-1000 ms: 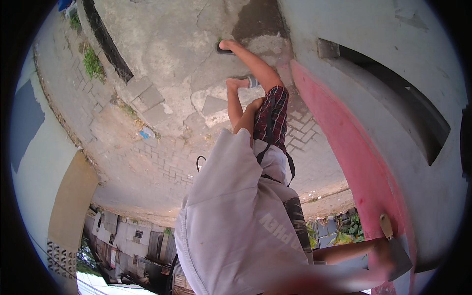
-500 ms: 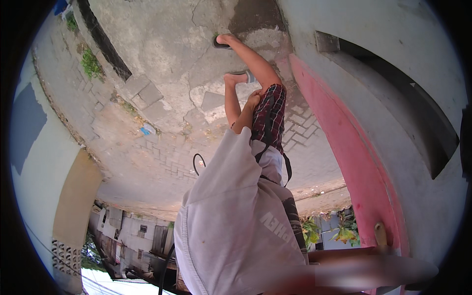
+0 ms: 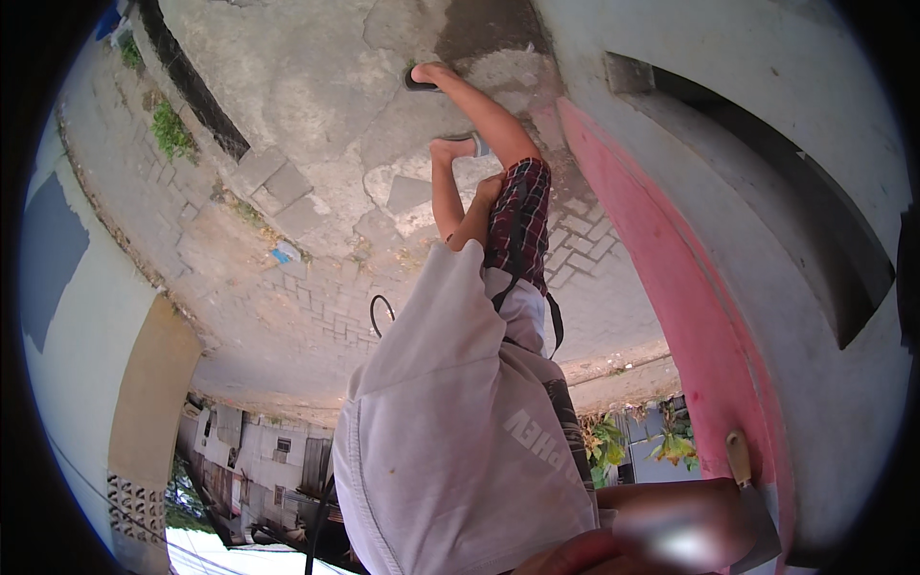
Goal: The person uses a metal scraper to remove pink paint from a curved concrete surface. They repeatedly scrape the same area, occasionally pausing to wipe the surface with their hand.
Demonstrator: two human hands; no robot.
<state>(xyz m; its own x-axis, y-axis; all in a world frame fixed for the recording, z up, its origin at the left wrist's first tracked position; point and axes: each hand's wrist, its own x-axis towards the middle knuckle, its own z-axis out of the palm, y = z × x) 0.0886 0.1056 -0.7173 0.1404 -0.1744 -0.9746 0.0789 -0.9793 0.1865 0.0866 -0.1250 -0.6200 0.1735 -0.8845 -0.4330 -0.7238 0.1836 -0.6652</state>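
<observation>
My left arm, coming out of a light grey sleeve, bends towards my thigh. My left hand (image 3: 490,188) rests on my dark red plaid shorts (image 3: 522,206); how its fingers lie is too small to make out. Low on the right, my right forearm reaches towards the pink wall band. A smear covers most of my right hand (image 3: 695,532), hiding the fingers. At that hand is a putty knife (image 3: 737,455), its pale handle sticking up past the forearm and its grey blade partly behind the hand. The hand appears closed on it, though the exact grip is hidden.
The pink wall band (image 3: 661,278) runs along the right, with a dark recess (image 3: 767,163) in the pale wall. Cracked concrete (image 3: 335,86) and paving lie under my sandalled feet. A pale wall (image 3: 91,278) curves along the left. Leafy plants (image 3: 604,446) show behind me.
The view has shifted slightly. At the lower right, the long blurred shape that reached over the wall has drawn back left, and the putty knife's grey blade now shows. My left hand stays on my thigh.
</observation>
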